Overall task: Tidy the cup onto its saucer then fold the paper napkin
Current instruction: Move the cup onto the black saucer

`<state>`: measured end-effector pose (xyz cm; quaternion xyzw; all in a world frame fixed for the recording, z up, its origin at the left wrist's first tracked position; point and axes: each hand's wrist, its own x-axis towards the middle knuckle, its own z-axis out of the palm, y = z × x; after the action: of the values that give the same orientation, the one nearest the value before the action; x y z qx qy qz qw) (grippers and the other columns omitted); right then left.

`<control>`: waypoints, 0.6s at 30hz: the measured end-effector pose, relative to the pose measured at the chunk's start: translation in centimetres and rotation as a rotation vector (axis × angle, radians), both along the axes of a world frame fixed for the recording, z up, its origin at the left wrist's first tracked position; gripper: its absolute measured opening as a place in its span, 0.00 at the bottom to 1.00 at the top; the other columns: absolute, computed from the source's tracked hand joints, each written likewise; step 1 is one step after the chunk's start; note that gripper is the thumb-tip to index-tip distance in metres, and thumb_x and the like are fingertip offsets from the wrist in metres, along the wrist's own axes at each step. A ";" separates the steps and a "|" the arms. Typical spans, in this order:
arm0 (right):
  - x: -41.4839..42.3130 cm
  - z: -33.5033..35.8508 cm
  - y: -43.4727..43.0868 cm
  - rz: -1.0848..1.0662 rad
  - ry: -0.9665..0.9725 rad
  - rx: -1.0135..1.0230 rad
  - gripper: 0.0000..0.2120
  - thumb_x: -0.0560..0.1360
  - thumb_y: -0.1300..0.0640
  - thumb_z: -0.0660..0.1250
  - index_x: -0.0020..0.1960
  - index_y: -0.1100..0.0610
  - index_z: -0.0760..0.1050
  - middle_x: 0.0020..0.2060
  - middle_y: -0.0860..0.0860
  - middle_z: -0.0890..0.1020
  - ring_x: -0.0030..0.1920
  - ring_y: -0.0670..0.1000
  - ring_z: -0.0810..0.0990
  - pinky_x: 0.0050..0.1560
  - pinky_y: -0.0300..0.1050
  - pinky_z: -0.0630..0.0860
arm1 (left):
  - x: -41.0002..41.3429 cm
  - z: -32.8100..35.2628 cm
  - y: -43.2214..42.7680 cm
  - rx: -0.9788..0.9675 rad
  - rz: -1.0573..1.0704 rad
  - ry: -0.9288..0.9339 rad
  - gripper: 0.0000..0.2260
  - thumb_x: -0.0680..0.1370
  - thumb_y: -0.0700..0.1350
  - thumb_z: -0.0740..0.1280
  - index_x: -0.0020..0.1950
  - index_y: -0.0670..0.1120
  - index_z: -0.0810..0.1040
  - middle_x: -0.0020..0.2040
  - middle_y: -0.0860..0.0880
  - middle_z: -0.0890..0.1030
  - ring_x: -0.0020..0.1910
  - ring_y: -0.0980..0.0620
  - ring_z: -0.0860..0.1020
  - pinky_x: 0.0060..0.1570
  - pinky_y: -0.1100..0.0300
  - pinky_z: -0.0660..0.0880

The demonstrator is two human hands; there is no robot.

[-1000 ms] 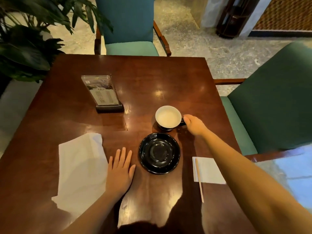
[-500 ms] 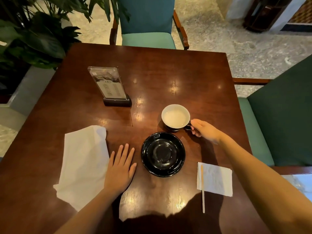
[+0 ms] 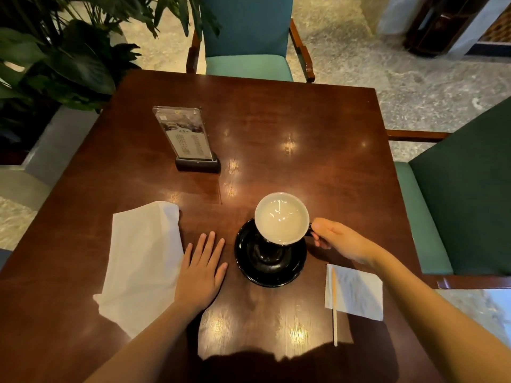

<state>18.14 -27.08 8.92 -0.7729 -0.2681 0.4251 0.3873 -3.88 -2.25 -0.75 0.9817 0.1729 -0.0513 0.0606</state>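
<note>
Fingers (image 3: 322, 235) of our right hand (image 3: 343, 241) pinch the handle of the cup (image 3: 281, 218), closed around it at the cup's right side. We hold the cup above the far part of the black saucer (image 3: 269, 265); its dark underside shows over the saucer's well, and we cannot tell whether it touches the saucer yet. The cup is white inside, dark outside, and upright.

Our left hand (image 3: 200, 272) lies flat on the wooden counter (image 3: 304, 150), palm down, fingers spread slightly apart and gripping nothing. It sits just left of the saucer, and its outer edge is against the right edge of the large white paper napkin (image 3: 143, 261). That napkin lies unfolded and a little rumpled on the counter's left side.

To the right of the saucer, near our right forearm, a smaller white folded napkin (image 3: 356, 294) lies flat, with a thin wooden stirrer (image 3: 334, 308) along its left edge, reaching past it toward us.

Farther back on the left stands a clear acrylic menu holder (image 3: 184, 134) in a dark base. We see a teal chair (image 3: 249, 51) at the far side, a green chair (image 3: 456, 203) at the right, and a leafy plant (image 3: 63, 56) at the far left
</note>
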 end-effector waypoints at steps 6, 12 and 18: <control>-1.8 -1.2 -0.3 0.107 0.067 0.037 0.16 0.81 0.49 0.52 0.38 0.54 0.68 0.33 0.46 0.71 0.33 0.42 0.68 0.38 0.34 0.68 | 0.1 0.0 0.0 -0.005 0.003 -0.005 0.25 0.80 0.57 0.42 0.73 0.48 0.60 0.73 0.45 0.64 0.74 0.47 0.55 0.71 0.53 0.43; -2.1 -1.8 0.3 0.153 0.047 0.013 0.15 0.82 0.53 0.52 0.37 0.53 0.68 0.33 0.47 0.71 0.32 0.43 0.67 0.38 0.35 0.67 | 0.1 0.1 0.1 -0.024 0.003 -0.002 0.26 0.80 0.57 0.41 0.73 0.48 0.61 0.73 0.44 0.65 0.73 0.47 0.55 0.71 0.54 0.42; -2.0 -2.0 0.7 0.174 0.039 0.001 0.15 0.82 0.53 0.52 0.38 0.54 0.67 0.33 0.48 0.71 0.32 0.43 0.67 0.37 0.33 0.68 | 0.0 0.2 0.2 -0.039 0.009 0.007 0.26 0.80 0.58 0.41 0.73 0.48 0.61 0.73 0.45 0.65 0.73 0.48 0.55 0.71 0.54 0.42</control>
<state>16.10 -26.39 6.92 -0.7379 -0.3271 0.4720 0.3545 -3.83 -2.05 -0.53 0.9794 0.1765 -0.0578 0.0795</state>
